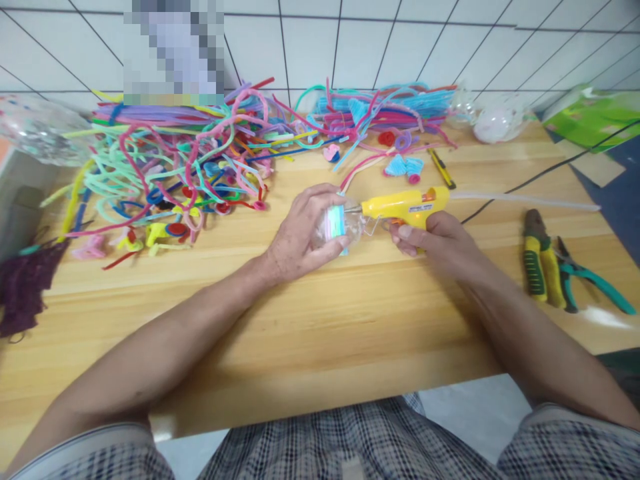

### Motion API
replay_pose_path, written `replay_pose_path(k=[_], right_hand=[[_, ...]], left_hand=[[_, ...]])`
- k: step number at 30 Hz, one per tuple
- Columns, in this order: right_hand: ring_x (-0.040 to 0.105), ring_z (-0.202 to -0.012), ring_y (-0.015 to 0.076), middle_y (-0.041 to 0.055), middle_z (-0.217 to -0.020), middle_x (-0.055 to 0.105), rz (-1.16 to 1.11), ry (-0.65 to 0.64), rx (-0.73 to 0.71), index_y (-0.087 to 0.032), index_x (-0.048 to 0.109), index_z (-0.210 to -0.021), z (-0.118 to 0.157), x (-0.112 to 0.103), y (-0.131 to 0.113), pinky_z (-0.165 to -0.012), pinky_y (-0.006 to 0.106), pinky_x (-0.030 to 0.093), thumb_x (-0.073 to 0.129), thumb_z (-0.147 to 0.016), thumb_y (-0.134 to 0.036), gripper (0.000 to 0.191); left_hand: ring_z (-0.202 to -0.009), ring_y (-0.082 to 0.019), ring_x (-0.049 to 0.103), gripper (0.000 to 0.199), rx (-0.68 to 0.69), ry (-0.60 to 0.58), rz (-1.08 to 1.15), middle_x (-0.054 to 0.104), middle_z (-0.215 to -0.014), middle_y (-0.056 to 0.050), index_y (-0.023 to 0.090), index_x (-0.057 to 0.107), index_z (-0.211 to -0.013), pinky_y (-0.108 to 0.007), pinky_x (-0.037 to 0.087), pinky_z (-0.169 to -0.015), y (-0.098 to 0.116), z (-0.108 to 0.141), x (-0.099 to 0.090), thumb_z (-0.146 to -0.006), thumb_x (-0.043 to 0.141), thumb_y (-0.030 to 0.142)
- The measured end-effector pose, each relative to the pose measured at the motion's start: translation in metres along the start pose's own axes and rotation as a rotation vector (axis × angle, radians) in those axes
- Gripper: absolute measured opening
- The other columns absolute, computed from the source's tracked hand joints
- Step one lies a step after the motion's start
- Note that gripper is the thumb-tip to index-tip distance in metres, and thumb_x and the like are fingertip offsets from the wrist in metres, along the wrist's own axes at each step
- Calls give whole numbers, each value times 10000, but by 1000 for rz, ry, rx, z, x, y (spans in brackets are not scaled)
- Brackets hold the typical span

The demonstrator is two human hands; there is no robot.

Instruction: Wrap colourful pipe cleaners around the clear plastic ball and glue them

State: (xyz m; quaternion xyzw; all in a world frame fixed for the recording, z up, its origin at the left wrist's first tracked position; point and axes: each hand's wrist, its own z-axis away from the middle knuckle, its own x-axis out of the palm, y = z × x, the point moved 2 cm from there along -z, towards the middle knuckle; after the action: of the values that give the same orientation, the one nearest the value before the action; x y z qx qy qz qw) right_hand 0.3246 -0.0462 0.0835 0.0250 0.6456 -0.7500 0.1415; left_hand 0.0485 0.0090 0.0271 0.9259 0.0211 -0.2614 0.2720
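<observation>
My left hand (310, 233) is closed around a clear plastic ball (354, 230) that has a shiny, iridescent band (335, 222) across it. In my right hand (433, 237) is a yellow hot glue gun (395, 205), gripped by its handle with a finger at the orange trigger. The gun's metal nozzle points left and meets the ball near the band; whether it touches cannot be made out. A long translucent glue stick (525, 199) sticks out of the gun's back. Pink and pale pipe cleaners (357, 171) lie just beyond the ball.
Tangled coloured pipe cleaners (165, 160) cover the back left, with a blue and pink bundle (390, 107) beside them. A yellow utility knife (441, 168), wire strippers (543, 260) and teal-handled pliers (590, 277) lie right. A black cord (545, 170) crosses under the glue stick. White tiles stand behind.
</observation>
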Motion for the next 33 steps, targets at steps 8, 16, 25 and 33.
replay_pose_path(k=[8,16,25,33], right_hand=[[491,-665,167,17,-709,598,31,-57,-1,-238,689,-691,1,-4,-2,-641,374,351,954,-834,-783,622],[478,-628,162,11,-694,619,40,-11,10,-247,722,-737,0,-2,-3,-670,392,370,956,-828,-785,593],[476,-638,158,7,-713,617,-6,-4,8,-246,729,-772,-1,-1,2,-688,387,399,962,-859,-703,521],[465,-627,142,-4,-717,594,12,-74,35,-233,691,-734,0,-3,-2,-634,368,346,968,-817,-755,597]], left_hand=[[-1489,-352,655,523,-13,-22,-16,687,-1529,-160,299,517,-1590,-595,565,-1260,-2,-2,-1,-1156,635,567],[-1508,-368,642,549,-38,-45,-25,673,-1557,-161,302,506,-1596,-611,552,-1274,0,-1,-1,-1128,673,536],[-1505,-357,645,534,-18,-32,-22,673,-1542,-152,302,512,-1598,-595,556,-1271,0,-1,-2,-1139,673,521],[-1507,-358,646,531,-22,-43,-11,692,-1534,-153,302,504,-1594,-600,550,-1272,-2,-2,-2,-1145,666,535]])
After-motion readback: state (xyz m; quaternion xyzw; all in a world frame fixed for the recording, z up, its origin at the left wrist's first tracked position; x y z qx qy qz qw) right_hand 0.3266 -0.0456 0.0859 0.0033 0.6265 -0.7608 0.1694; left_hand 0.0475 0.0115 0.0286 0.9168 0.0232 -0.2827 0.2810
